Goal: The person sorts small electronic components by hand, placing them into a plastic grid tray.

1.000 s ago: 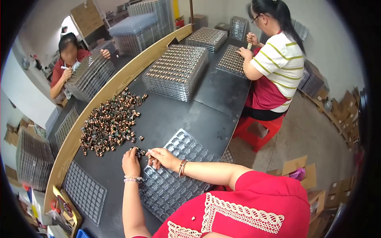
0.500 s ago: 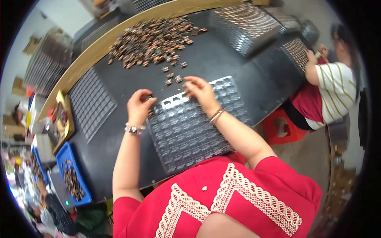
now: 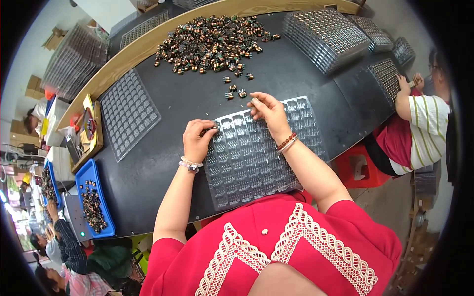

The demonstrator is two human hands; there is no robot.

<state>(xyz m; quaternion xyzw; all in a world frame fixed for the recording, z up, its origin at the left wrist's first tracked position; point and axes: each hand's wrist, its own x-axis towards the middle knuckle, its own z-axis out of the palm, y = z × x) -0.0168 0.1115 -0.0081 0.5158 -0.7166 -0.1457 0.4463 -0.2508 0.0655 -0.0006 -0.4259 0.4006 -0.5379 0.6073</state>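
A clear plastic tray [image 3: 256, 165] with rows of small pockets lies in front of me; its pockets hold no coils that I can make out. At its far left corner my left hand [image 3: 197, 142] is closed in a pinch round a small copper-wound coil, mostly hidden by the fingers. Over the tray's far edge, my right hand [image 3: 269, 117] is closed with thumb and fingertips together; what they hold, if anything, is hidden. Just beyond it lie several loose coils [image 3: 229, 95], and behind them a large pile of the same coils [image 3: 210, 44].
Another pocketed tray [image 3: 129, 116] lies to the left, near a blue bin [image 3: 79, 180] of coils. Stacked filled trays [image 3: 328, 37] stand at the far right. A co-worker [image 3: 422, 118] handles a tray there. A wooden rim [image 3: 148, 47] borders the black table [image 3: 148, 197].
My left hand has moved in to the tray's far left corner. My right hand stays near the far edge, its fingers drawn together. The whole view has shifted slightly.
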